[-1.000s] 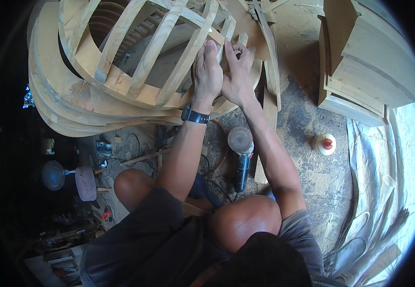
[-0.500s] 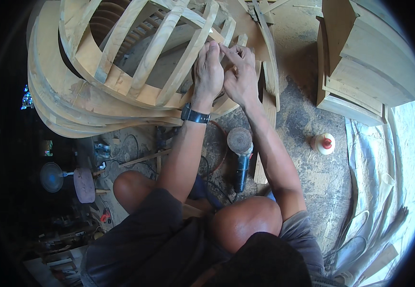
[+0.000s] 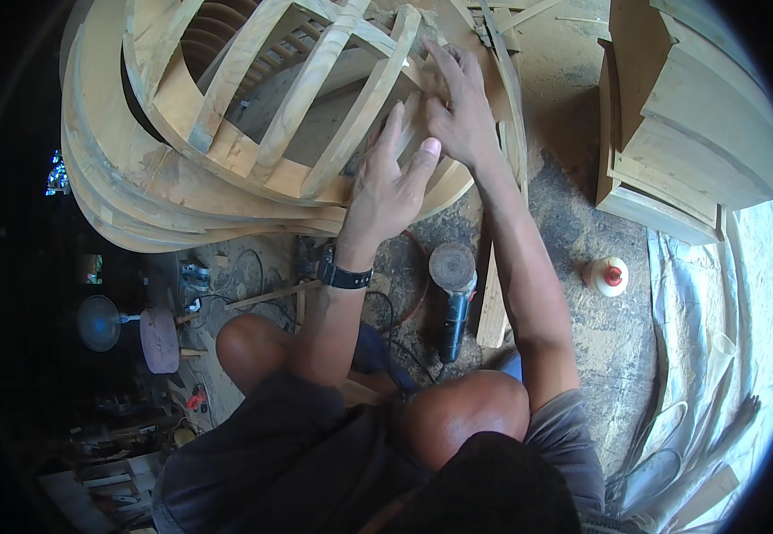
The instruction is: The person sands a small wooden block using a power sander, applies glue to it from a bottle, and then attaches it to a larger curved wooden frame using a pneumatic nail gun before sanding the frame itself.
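A curved wooden frame [image 3: 208,147] with several pale slats fills the upper left and middle. My left hand [image 3: 391,182] is open beside its right-hand slats, thumb and fingers spread, holding nothing; a dark watch is on that wrist. Farther up and to the right, my right hand [image 3: 465,111] reaches over the frame's right end, its index finger stretched out and thumb apart, at or touching a slat. Its other fingers are partly hidden. On the floor below the hands lies an angle grinder [image 3: 452,294] with a round, worn disc facing up.
A wooden board [image 3: 493,307] lies right of the grinder. A white bottle with a red cap [image 3: 612,274] stands on the dusty floor. A stepped wooden piece [image 3: 698,133] is at the upper right, silvery sheeting [image 3: 671,329] below it. Cables and a thin stick lie at the left.
My hands, close together at the slat before, have separated. My left hand has drawn back toward me and opened, while my right hand has moved slightly farther up and right.
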A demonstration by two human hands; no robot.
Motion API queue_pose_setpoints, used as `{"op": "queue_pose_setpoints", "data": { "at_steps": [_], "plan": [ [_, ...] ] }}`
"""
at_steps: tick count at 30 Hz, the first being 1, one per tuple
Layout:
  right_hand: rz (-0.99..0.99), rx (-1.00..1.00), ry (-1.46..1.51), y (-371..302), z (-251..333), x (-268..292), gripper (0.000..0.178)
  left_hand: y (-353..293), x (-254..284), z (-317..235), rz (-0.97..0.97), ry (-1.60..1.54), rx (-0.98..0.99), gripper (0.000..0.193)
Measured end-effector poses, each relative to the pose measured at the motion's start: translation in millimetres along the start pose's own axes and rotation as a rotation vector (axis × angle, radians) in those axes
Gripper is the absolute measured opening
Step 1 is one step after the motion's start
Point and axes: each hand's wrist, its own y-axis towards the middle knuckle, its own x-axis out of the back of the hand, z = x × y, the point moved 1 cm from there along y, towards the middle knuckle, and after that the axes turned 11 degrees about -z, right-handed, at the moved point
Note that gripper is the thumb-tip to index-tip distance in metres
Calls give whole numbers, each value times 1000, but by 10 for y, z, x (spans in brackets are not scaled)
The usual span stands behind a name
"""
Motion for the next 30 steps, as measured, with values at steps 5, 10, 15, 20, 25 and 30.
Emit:
{"op": "queue_pose_setpoints", "data": {
  "at_steps": [5, 10, 15, 20, 25, 30],
  "plan": [
    [42, 154, -155, -219, 107, -60, 74, -86, 159, -27, -68, -426, 135, 56],
    [-39, 167, -231, -167, 144, -28, 75, -105, 285, -131, -86, -512, 105, 49],
    [-22, 235, -449, -171, 235, -25, 74, -115, 422, -213, -108, -473, 50, 49],
    [-6, 255, -449, -170, 230, 14, 61, -173, 451, -98, -126, -492, 19, 49],
    [76, 110, -358, -82, 293, 59, 49, -219, 515, -87, -132, -495, 49, 50],
    [-10, 156, -197, -138, 186, 1, 57, -189, 553, -86, -184, -560, 25, 45]
  ]
}}
